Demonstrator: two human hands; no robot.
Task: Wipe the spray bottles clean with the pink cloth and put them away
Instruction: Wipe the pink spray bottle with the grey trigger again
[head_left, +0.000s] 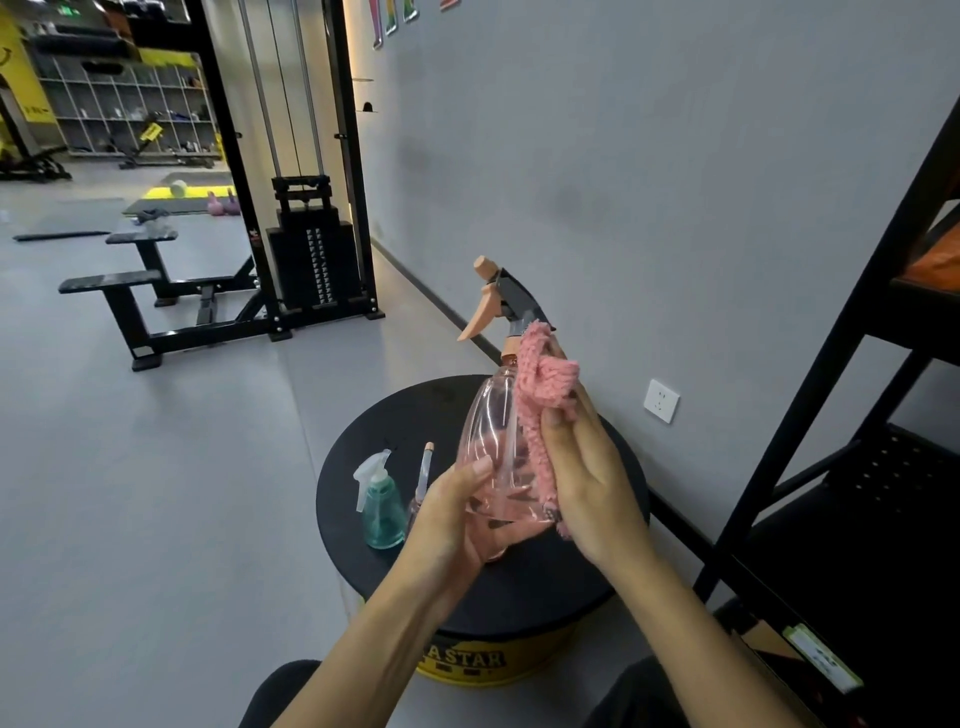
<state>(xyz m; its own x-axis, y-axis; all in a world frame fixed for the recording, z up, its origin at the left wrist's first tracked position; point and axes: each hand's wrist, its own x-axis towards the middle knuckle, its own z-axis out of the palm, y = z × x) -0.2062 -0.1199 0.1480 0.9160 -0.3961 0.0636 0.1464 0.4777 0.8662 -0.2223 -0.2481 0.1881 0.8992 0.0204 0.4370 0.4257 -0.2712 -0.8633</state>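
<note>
The left hand (457, 514), just right of a teal spray bottle (384, 506) that stands upright on the round black platform (363, 431), curls its fingers round the base of a clear pink spray bottle (491, 431), thumb lying up the near side. Between the teal bottle and this hand a slim little sprayer (423, 475) stands, partly hidden. The pink bottle is held up above the platform, nearly upright, its peach trigger and dark grey head pointing left and far. Against its right side lies the pink cloth (545, 389), bunched at the neck and hanging down the wall of the bottle. The right hand (587, 478) pinches this cloth between thumb and long fingers and presses it to the bottle. Further right are a white wall socket (661, 400) and a black shelf rack (831, 389).
</note>
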